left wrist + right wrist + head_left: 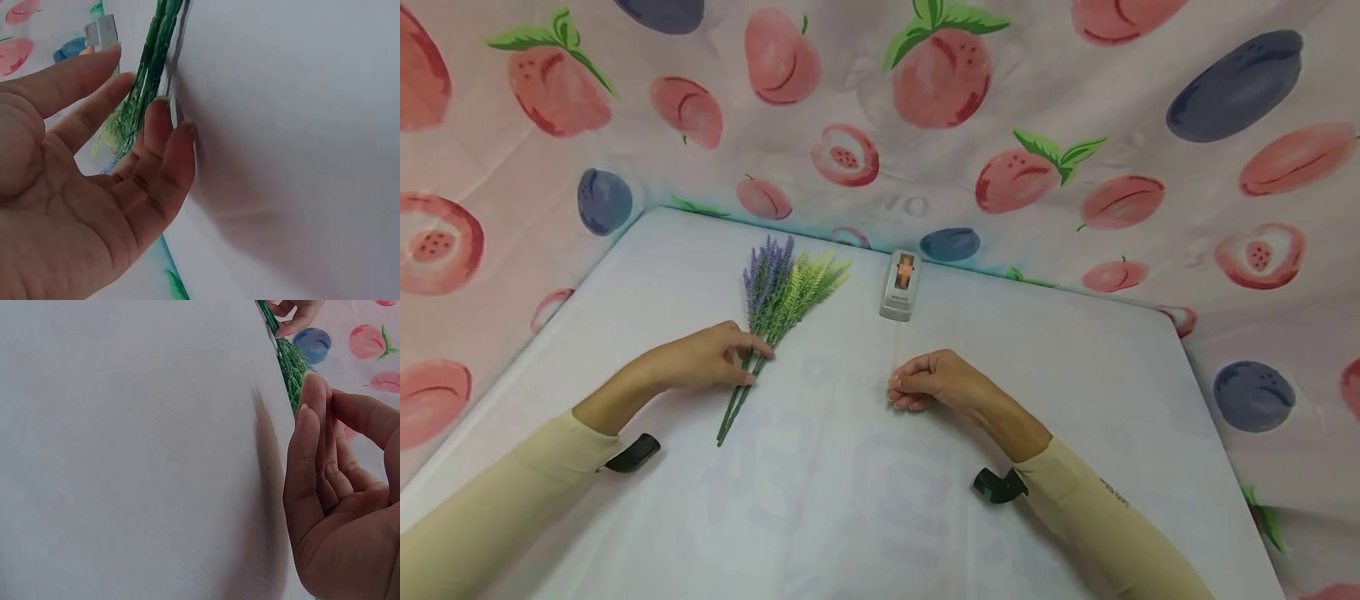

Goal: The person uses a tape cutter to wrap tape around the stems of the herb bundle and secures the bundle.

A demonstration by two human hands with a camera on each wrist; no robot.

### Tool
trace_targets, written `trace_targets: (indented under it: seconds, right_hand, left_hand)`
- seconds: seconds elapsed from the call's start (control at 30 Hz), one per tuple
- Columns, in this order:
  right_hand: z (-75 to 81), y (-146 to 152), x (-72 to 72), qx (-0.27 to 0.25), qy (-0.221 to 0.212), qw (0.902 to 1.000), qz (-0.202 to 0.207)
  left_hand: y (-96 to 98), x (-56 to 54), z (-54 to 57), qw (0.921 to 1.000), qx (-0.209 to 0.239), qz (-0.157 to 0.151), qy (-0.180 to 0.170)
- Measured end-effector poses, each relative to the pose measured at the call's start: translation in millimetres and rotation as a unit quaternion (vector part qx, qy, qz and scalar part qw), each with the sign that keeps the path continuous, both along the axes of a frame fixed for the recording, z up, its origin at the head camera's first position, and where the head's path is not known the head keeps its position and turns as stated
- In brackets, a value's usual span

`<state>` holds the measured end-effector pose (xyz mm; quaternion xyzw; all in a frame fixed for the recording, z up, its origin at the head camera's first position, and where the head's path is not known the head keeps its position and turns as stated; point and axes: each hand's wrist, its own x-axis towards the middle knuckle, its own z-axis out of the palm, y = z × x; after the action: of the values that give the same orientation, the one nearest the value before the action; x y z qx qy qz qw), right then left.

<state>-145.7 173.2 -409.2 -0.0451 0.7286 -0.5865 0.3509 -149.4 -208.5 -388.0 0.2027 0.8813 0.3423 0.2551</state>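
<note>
Green stems (162,40) are gripped by the left hand (711,358), presumably for steadiness, and clear tape (897,340) pinched by the right hand (940,380).

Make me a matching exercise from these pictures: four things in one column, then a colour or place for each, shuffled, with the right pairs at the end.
Things
1. Flowers
2. Tape dispenser
3. Left hand
4. Right hand

Colours and places
A. At the green stems
B. Purple and yellow-green
C. Straight below the dispenser in the head view
D. Close to the far edge of the white table

Right pairs: 1-B, 2-D, 3-A, 4-C
</note>
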Motion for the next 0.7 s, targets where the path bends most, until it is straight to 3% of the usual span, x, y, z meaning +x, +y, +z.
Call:
trace_targets:
  seconds: [0.3,0.6,0.7]
  right_hand:
    - [0.4,-1,0.8,0.003,0.000,1.0000,-0.002]
    - [0.0,-1,0.5,0.005,-0.003,1.0000,-0.002]
    - [0.0,0,0.4,0.002,-0.001,1.0000,-0.001]
  left_hand:
    - [26.8,19.4,-8.3,0.9956,-0.062,0.045,0.053]
    - [27.6,17.2,-7.8,0.9959,-0.016,0.078,0.044]
    - [24.6,13.9,-8.0,0.9952,0.018,0.096,0.013]
